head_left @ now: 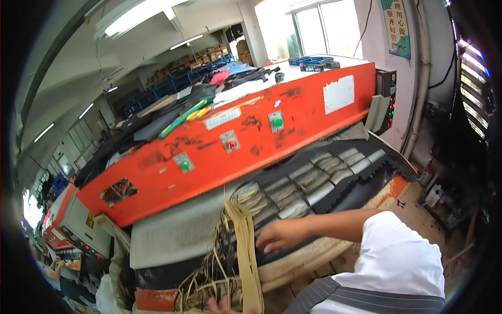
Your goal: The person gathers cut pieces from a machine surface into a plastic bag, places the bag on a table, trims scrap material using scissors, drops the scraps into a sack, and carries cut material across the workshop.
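Observation:
My right hand (282, 235) hovers over the front of the machine bed, its fingers loosely bent and nothing visible between them. Just left of it, a bundle of long flat tan strips (243, 246) runs from the bed down to the bottom edge of the view. There my left hand (218, 305) shows only in part and blurred, with fingers at the left of the strips and seemingly closed around them. Thin dark and tan strands (212, 272) hang tangled beside the bundle. Behind my right hand, several grey-wrapped bundles (314, 178) lie in rows on a black sheet (345, 196).
An orange-red machine beam (230, 141) with green and red buttons spans the space beyond the bed. On its top are dark cloth pieces, green-and-yellow-handled scissors (185, 118) and a blue tray (314, 63). Another person (57, 269) works at the lower left.

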`<state>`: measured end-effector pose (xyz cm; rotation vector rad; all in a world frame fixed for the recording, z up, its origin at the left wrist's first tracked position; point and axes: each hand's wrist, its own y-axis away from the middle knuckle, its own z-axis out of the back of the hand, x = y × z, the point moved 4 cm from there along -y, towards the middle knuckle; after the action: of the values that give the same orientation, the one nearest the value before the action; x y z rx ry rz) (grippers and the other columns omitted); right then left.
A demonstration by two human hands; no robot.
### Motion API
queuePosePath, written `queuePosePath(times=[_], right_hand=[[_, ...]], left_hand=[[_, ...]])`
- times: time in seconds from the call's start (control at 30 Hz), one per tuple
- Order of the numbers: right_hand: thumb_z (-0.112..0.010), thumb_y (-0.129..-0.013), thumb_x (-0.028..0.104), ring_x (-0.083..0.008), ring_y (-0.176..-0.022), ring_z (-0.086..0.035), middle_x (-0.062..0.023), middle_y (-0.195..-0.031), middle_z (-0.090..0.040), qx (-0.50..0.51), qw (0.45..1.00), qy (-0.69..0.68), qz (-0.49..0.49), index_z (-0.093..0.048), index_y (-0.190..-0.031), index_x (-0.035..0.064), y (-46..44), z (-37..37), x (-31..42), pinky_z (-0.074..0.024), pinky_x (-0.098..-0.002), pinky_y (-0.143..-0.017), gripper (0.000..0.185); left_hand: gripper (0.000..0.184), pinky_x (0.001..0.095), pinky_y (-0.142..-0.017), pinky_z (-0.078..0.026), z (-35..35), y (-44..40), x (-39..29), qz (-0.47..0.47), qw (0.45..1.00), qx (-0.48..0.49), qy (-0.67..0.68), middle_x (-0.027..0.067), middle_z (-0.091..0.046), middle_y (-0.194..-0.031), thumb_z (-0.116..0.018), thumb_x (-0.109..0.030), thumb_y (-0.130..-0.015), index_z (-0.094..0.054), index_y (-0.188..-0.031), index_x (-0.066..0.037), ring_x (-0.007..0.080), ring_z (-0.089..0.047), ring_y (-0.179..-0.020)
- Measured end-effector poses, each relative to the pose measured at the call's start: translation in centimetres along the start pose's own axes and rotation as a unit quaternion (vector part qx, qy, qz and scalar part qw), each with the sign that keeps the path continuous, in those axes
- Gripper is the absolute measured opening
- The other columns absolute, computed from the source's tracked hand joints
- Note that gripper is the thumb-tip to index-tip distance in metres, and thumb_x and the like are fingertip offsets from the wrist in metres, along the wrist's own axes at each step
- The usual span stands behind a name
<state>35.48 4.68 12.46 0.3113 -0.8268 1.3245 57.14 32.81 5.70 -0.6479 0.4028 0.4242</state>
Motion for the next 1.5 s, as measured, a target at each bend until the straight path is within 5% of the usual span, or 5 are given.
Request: queuePosePath(times=[0.27, 0.47, 0.7, 1.07, 1.5], right_hand=[[-0.067, -0.087, 0.022, -0.0311, -0.091, -0.065, -0.0163, -0.097, -0.067, -0.204, 0.957, 0.195, -0.073, -0.067, -0.101, 0.0013, 1.4, 24.9, -4.8, -0.0509, -0.0388, -0.082, 0.025], [-0.062, -0.089, 0.027, -0.0373, -0.085, -0.063, -0.0191, -0.085, -0.065, -0.270, 0.918, 0.289, 0.022, -0.065, -0.095, 0.0011, -9.7, 31.6, -3.6, -0.0498, -0.0437, -0.078, 0.026], [-0.065, -0.076, 0.066, -0.0349, -0.118, -0.057, -0.0145, -0.123, -0.062, -0.111, 0.877, 0.425, -0.196, -0.059, -0.126, 0.0111, -25.0, 30.8, -4.7, -0.0475, -0.0483, -0.093, 0.074], [-0.049, -0.090, 0.017, -0.0301, -0.085, -0.067, -0.0043, -0.106, -0.063, -0.200, 0.770, 0.606, 0.010, -0.056, -0.122, 0.0265, -16.5, 31.0, 1.0, -0.0533, -0.0431, -0.065, 0.034], [-0.061, -0.083, 0.019, -0.0128, -0.070, -0.057, -0.0090, -0.107, -0.065, -0.191, 0.818, 0.521, 0.154, -0.058, -0.099, 0.0116, 11.5, 11.7, 1.7, -0.0412, -0.0263, -0.055, 0.018]], left_hand=[[0.080, 0.0603, -0.114, -0.012, -10.8, -8.6, -7.2, -0.014, 0.873, 0.387, -0.298, 0.0188, -0.015, -0.158, -0.067, -0.045, -0.081, -0.033, -0.149, -0.022, 0.0415, -0.008, -0.146], [0.038, 0.0483, -0.096, -0.040, -7.4, -17.3, 2.9, -0.089, 0.881, 0.166, -0.434, 0.0093, -0.058, -0.128, -0.053, -0.020, -0.096, -0.056, -0.132, -0.011, 0.0252, -0.055, -0.114], [0.041, 0.0557, -0.111, -0.017, -9.1, -23.5, 2.1, -0.035, 0.974, 0.055, -0.217, 0.0107, -0.055, -0.128, -0.065, -0.023, -0.085, -0.057, -0.124, -0.010, 0.0282, -0.047, -0.124], [0.029, 0.0430, -0.104, -0.036, -17.3, -22.7, -7.4, -0.112, 0.921, 0.286, 0.239, 0.0129, -0.064, -0.113, -0.067, -0.015, -0.083, -0.065, -0.109, -0.002, 0.0303, -0.055, -0.116], [0.074, 0.0511, -0.113, -0.030, -25.3, -15.8, -30.3, 0.284, 0.062, 0.503, 0.814, 0.0238, -0.040, -0.144, -0.042, -0.058, -0.096, -0.033, -0.145, -0.004, 0.0390, -0.038, -0.134]])
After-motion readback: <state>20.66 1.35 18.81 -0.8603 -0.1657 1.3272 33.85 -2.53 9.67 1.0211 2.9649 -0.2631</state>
